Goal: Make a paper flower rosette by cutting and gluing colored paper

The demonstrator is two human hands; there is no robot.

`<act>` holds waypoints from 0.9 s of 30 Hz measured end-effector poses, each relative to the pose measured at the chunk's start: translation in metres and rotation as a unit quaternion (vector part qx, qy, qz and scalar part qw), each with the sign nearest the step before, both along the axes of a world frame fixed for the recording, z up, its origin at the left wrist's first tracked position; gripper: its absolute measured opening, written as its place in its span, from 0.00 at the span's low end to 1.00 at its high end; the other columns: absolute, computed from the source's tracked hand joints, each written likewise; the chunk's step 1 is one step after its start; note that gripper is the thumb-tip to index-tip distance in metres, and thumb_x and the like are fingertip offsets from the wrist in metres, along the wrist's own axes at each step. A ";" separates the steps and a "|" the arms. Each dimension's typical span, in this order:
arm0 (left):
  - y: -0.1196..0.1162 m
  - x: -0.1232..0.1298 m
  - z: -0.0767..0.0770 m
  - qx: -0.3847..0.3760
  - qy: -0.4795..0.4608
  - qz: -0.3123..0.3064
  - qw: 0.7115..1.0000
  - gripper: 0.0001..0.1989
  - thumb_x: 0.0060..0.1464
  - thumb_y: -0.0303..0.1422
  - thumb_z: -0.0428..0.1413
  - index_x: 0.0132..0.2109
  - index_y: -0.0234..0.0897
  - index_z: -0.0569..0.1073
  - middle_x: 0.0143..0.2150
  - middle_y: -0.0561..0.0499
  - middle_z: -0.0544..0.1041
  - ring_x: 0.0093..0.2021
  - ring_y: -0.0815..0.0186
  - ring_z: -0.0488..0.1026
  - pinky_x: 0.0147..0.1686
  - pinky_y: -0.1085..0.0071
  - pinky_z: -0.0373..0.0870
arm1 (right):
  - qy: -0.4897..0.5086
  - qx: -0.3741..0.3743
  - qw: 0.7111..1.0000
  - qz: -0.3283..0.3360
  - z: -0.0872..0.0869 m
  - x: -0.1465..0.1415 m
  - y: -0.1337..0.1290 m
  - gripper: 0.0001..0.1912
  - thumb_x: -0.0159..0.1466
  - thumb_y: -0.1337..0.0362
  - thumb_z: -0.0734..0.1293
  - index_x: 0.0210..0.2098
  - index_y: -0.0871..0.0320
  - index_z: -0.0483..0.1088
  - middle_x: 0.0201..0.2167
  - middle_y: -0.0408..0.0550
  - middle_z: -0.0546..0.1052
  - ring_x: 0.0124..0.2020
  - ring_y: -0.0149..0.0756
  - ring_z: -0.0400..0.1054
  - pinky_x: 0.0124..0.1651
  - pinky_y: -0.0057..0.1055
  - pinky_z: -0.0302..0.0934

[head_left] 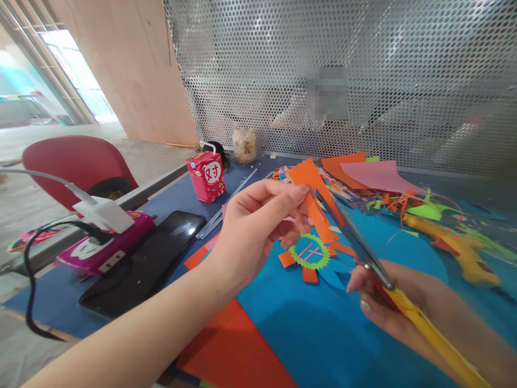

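My left hand (262, 226) pinches a piece of orange paper (309, 178) between thumb and fingers, above the table. In my right hand (407, 302) is a pair of scissors (369, 258) with yellow handles, its blades pointing up and left. The blades lie along the right edge of the orange paper; whether they are cutting into it I cannot tell. Below, on a large blue paper sheet (274, 323), lies a green zigzag-edged paper ring (323, 261) with thin pink strips inside and orange tabs around it.
On the left are a black phone (141, 264), a purple power strip (105, 248) with a white charger, and a red drink box (205, 177). A yellow glue gun (456, 248), paper scraps and pink paper (379, 175) lie right. A perforated metal screen (258, 64) stands behind.
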State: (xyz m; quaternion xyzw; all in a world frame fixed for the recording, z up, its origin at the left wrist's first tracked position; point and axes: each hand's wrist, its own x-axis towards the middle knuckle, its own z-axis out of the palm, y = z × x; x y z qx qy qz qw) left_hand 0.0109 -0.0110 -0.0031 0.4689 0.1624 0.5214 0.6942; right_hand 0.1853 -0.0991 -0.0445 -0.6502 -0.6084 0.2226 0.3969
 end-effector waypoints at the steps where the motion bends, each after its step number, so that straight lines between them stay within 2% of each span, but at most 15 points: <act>1: 0.000 0.000 0.000 0.000 -0.001 -0.002 1.000 0.09 0.49 0.27 0.55 0.22 0.34 0.71 0.18 0.55 0.70 0.15 0.78 0.63 0.13 0.84 0.57 | 0.002 -0.012 1.000 0.008 -0.001 0.000 0.000 0.06 0.47 0.55 0.67 0.22 0.50 0.68 0.15 0.39 0.71 0.15 0.33 0.66 0.15 0.25 0.62; 4: 0.000 -0.001 0.000 0.003 -0.007 -0.005 1.000 0.09 0.50 0.27 0.55 0.23 0.33 0.71 0.18 0.55 0.70 0.16 0.78 0.64 0.13 0.84 0.57 | -0.015 -0.051 0.998 0.038 -0.004 0.008 0.001 0.08 0.49 0.53 0.65 0.24 0.50 0.67 0.14 0.38 0.70 0.15 0.34 0.66 0.16 0.25 0.62; 7: 0.001 -0.001 0.000 0.013 -0.004 -0.001 1.000 0.08 0.50 0.27 0.55 0.24 0.33 0.71 0.19 0.55 0.70 0.17 0.77 0.65 0.13 0.83 0.57 | -0.051 -0.087 0.989 0.109 -0.007 0.019 0.004 0.09 0.52 0.53 0.64 0.27 0.50 0.67 0.16 0.39 0.72 0.17 0.36 0.69 0.17 0.25 0.63; 9: 0.001 -0.001 0.000 0.018 -0.003 0.007 1.000 0.07 0.49 0.27 0.56 0.24 0.34 0.71 0.19 0.55 0.71 0.18 0.77 0.65 0.14 0.83 0.57 | -0.072 -0.088 0.985 0.129 -0.008 0.022 0.005 0.09 0.53 0.53 0.64 0.28 0.51 0.67 0.18 0.40 0.73 0.20 0.37 0.70 0.18 0.25 0.64; 11: 0.002 0.000 -0.001 0.022 -0.001 0.017 1.000 0.07 0.49 0.27 0.56 0.24 0.34 0.71 0.18 0.56 0.70 0.17 0.77 0.65 0.14 0.83 0.57 | -0.080 -0.077 0.987 0.114 -0.007 0.019 0.003 0.10 0.53 0.52 0.63 0.28 0.51 0.66 0.19 0.41 0.74 0.21 0.37 0.71 0.18 0.25 0.63; 15: 0.001 -0.001 -0.001 0.047 0.008 0.040 0.998 0.07 0.49 0.27 0.57 0.24 0.35 0.71 0.18 0.57 0.70 0.16 0.78 0.64 0.16 0.82 0.59 | -0.072 -0.069 0.994 0.047 -0.001 0.009 0.000 0.11 0.53 0.52 0.62 0.25 0.52 0.65 0.17 0.39 0.71 0.17 0.33 0.67 0.17 0.24 0.61; 19: 0.001 -0.002 -0.002 0.078 0.021 0.068 0.994 0.07 0.49 0.28 0.57 0.25 0.36 0.71 0.18 0.58 0.71 0.17 0.78 0.64 0.16 0.82 0.61 | -0.091 -0.077 0.987 0.104 -0.001 0.013 0.002 0.10 0.54 0.53 0.62 0.25 0.53 0.66 0.18 0.39 0.72 0.17 0.32 0.67 0.17 0.23 0.62; 27: 0.001 -0.002 -0.004 0.096 0.028 0.095 0.990 0.06 0.49 0.28 0.58 0.25 0.35 0.71 0.17 0.57 0.71 0.17 0.77 0.66 0.16 0.83 0.62 | -0.111 -0.090 0.980 0.141 -0.006 0.024 0.004 0.11 0.57 0.53 0.61 0.27 0.53 0.67 0.22 0.42 0.75 0.22 0.36 0.71 0.20 0.23 0.65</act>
